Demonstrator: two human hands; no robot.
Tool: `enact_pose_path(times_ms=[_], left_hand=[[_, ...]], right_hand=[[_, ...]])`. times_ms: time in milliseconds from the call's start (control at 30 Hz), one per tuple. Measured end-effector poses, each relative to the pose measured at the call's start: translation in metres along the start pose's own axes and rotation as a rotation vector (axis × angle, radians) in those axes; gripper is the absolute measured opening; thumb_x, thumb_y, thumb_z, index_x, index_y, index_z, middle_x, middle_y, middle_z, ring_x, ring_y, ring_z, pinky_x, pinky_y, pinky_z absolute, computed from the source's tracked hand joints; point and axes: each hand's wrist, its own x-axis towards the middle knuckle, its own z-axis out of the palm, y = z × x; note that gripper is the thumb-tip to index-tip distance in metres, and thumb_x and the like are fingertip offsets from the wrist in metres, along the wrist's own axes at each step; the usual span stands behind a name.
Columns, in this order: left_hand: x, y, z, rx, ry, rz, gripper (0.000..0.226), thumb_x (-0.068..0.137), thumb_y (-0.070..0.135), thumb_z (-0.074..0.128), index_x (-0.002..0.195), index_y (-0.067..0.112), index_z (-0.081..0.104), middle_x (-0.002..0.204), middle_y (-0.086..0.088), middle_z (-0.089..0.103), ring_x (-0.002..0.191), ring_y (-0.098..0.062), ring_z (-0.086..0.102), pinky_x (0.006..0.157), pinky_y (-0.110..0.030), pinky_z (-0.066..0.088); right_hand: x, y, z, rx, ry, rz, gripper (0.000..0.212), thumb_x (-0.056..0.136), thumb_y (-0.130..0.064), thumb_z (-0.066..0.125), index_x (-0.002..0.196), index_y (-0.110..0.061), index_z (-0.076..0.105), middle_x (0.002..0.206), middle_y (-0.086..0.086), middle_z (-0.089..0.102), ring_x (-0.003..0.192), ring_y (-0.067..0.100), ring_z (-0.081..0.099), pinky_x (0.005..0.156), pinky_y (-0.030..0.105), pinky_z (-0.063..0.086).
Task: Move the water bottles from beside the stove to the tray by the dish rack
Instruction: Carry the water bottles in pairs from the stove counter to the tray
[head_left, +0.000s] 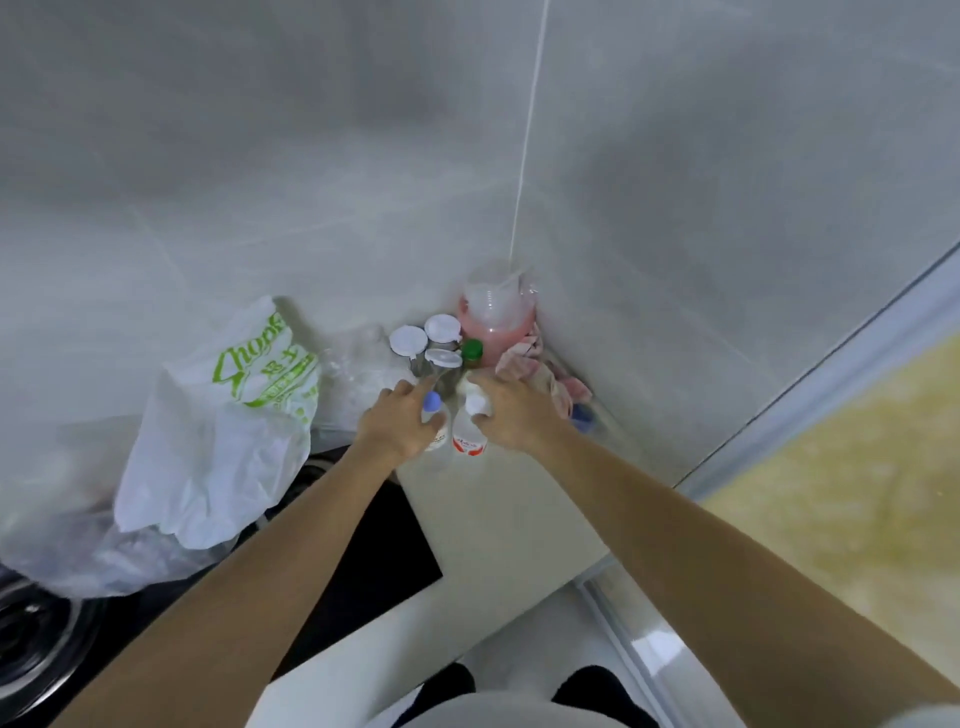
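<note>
Countertop (498, 499) corner: left grip (397, 421) around blue-capped bottle (435, 423), right grip (511, 413) around white-capped bottle (469, 441).

We count two water bottles, one with a blue cap (432, 401) and one with a white cap (474, 402), and three white-lidded jars (408, 340) (442, 327) (443, 358) clustered just behind them. There's one green-capped bottle (472, 351), one pink jug (497, 312) in the corner, one crumpled pink cloth (540, 374), and one white shopping bag (228, 431) with green print. Two hands, left (397, 423) and right (511, 415), and one stove burner (31, 639).
</note>
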Motion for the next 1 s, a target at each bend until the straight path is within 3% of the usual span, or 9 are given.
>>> enact_pose_path(times_ms=[133, 300, 433, 533, 633, 767, 867, 1000], left_hand=[[0.02, 0.0, 0.019, 0.066, -0.036, -0.019, 0.055, 0.103, 0.051, 0.049, 0.151, 0.027, 0.036, 0.127, -0.01, 0.054, 0.124, -0.034, 0.054, 0.091, -0.047, 0.053], [0.032, 0.009, 0.039, 0.074, -0.006, -0.055, 0.038, 0.104, 0.042, 0.053, 0.133, 0.019, 0.042, 0.114, -0.012, 0.053, 0.107, -0.037, 0.061, 0.074, -0.042, 0.047], [0.032, 0.016, 0.039, 0.068, 0.037, -0.069, 0.04, 0.105, 0.035, 0.055, 0.136, 0.015, 0.042, 0.11, -0.015, 0.06, 0.099, -0.041, 0.065, 0.073, -0.04, 0.043], [0.017, 0.021, 0.022, 0.021, 0.12, -0.125, 0.032, 0.104, 0.039, 0.054, 0.124, 0.014, 0.046, 0.106, -0.014, 0.064, 0.095, -0.041, 0.065, 0.076, -0.044, 0.053], [-0.01, 0.029, -0.01, -0.061, 0.255, -0.198, 0.03, 0.104, 0.04, 0.055, 0.117, 0.013, 0.05, 0.102, -0.009, 0.064, 0.088, -0.034, 0.063, 0.077, -0.045, 0.054], [-0.061, 0.035, -0.058, -0.125, 0.404, -0.278, 0.027, 0.104, 0.035, 0.058, 0.114, 0.01, 0.054, 0.091, -0.009, 0.062, 0.081, -0.031, 0.056, 0.07, -0.04, 0.045], [-0.108, 0.036, -0.088, -0.054, 0.473, -0.346, 0.023, 0.103, 0.037, 0.059, 0.106, 0.017, 0.05, 0.074, 0.002, 0.05, 0.074, -0.029, 0.048, 0.067, -0.037, 0.038], [-0.183, 0.035, -0.112, 0.01, 0.557, -0.479, 0.027, 0.102, 0.041, 0.061, 0.11, 0.016, 0.053, 0.083, -0.001, 0.059, 0.075, -0.028, 0.054, 0.064, -0.036, 0.039]], right_hand=[[0.027, 0.016, 0.02, -0.103, -0.05, -0.095, 0.052, 0.101, -0.035, 0.06, 0.15, -0.026, 0.045, 0.14, 0.009, 0.059, 0.127, 0.034, 0.058, 0.095, 0.042, 0.051], [0.049, 0.031, 0.034, -0.105, -0.055, -0.215, 0.041, 0.101, -0.037, 0.062, 0.135, -0.021, 0.048, 0.123, 0.008, 0.065, 0.113, 0.033, 0.064, 0.076, 0.036, 0.043], [0.06, 0.044, 0.03, -0.03, -0.079, -0.319, 0.032, 0.098, -0.033, 0.067, 0.119, -0.015, 0.051, 0.114, 0.008, 0.065, 0.106, 0.035, 0.065, 0.071, 0.034, 0.038], [0.067, 0.047, 0.012, 0.099, -0.103, -0.385, 0.024, 0.091, -0.031, 0.068, 0.097, -0.021, 0.047, 0.093, 0.003, 0.062, 0.092, 0.034, 0.066, 0.066, 0.037, 0.044], [0.071, 0.037, -0.016, 0.201, -0.116, -0.452, 0.027, 0.077, -0.039, 0.066, 0.081, -0.023, 0.044, 0.081, 0.0, 0.062, 0.079, 0.029, 0.064, 0.068, 0.044, 0.054], [0.07, 0.01, -0.058, 0.259, -0.096, -0.569, 0.026, 0.077, -0.034, 0.073, 0.079, -0.021, 0.051, 0.071, -0.004, 0.058, 0.069, 0.019, 0.055, 0.059, 0.034, 0.039], [0.058, -0.022, -0.086, 0.307, -0.081, -0.703, 0.025, 0.074, -0.032, 0.077, 0.079, -0.018, 0.056, 0.065, -0.006, 0.057, 0.066, 0.016, 0.053, 0.059, 0.032, 0.038], [0.03, -0.079, -0.107, 0.332, -0.094, -0.871, 0.025, 0.07, -0.03, 0.081, 0.076, -0.019, 0.059, 0.059, -0.008, 0.057, 0.06, 0.014, 0.049, 0.059, 0.032, 0.039]])
